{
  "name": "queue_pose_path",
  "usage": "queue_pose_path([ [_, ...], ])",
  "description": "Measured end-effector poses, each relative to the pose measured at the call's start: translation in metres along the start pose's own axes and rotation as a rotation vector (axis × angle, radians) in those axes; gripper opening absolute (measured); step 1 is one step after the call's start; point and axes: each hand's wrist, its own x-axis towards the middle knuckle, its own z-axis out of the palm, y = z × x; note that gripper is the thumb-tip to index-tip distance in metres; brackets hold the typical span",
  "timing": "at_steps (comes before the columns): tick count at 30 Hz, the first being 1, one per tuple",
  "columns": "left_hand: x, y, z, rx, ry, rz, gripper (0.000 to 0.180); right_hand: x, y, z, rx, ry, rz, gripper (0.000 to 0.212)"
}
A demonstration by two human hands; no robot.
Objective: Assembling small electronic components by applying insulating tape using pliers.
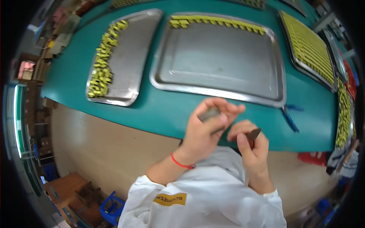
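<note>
A: Layout, big to small?
B: Green table (167, 116) fills most of the upper view. Then the person's white garment (216, 201), lower edge, yellow patch on it.
A: Trays?
B: Middle metal tray (220, 60) lies flat on the table, straight beyond the hands. Left metal tray (131, 57) just beside it, not touching, set at an angle. Right metal tray (293, 57) on the other side, also apart.
A: Hands?
B: Close together at the near table edge, short of the middle tray. Left hand (205, 129) half curled, fingertips loose, thumb laid over a grey object (209, 114) in the palm. Right hand (253, 150) curled tighter, dark pointed object (254, 133) pinched at thumb and forefinger, tip pointing right.
A: What are those two?
B: Can't tell: blurred, partly covered by fingers.
A: Smaller stuff?
B: Blue forked tool (291, 119) on the table, near the middle tray's near right corner. Red bracelet (178, 163) on the left wrist. Smallest, the yellow-green pieces (100, 72): jumbled along the left tray's left side, lined up along the middle tray's far edge, packed in rows across the right tray.
</note>
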Motion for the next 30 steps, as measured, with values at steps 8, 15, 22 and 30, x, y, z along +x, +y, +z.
queue_pose_path([
  [8, -0.004, -0.005, -0.003, 0.842, -0.302, 0.418, 0.038, -0.006, 0.016, 0.017, 0.115, 0.093, 0.167, 0.03],
  [15, -0.002, 0.009, 0.011, 1.333, -0.359, 0.519, 0.05, 0.0, 0.02, 0.005, 0.023, 0.072, 0.104, 0.028],
  [22, -0.003, 0.01, 0.016, 1.308, -0.357, 0.484, 0.057, 0.003, 0.027, 0.002, 0.072, 0.064, 0.08, 0.025],
  [30, 0.001, 0.009, 0.017, 0.925, -0.295, 0.392, 0.06, -0.001, 0.03, -0.005, -0.033, 0.121, 0.029, 0.033],
])
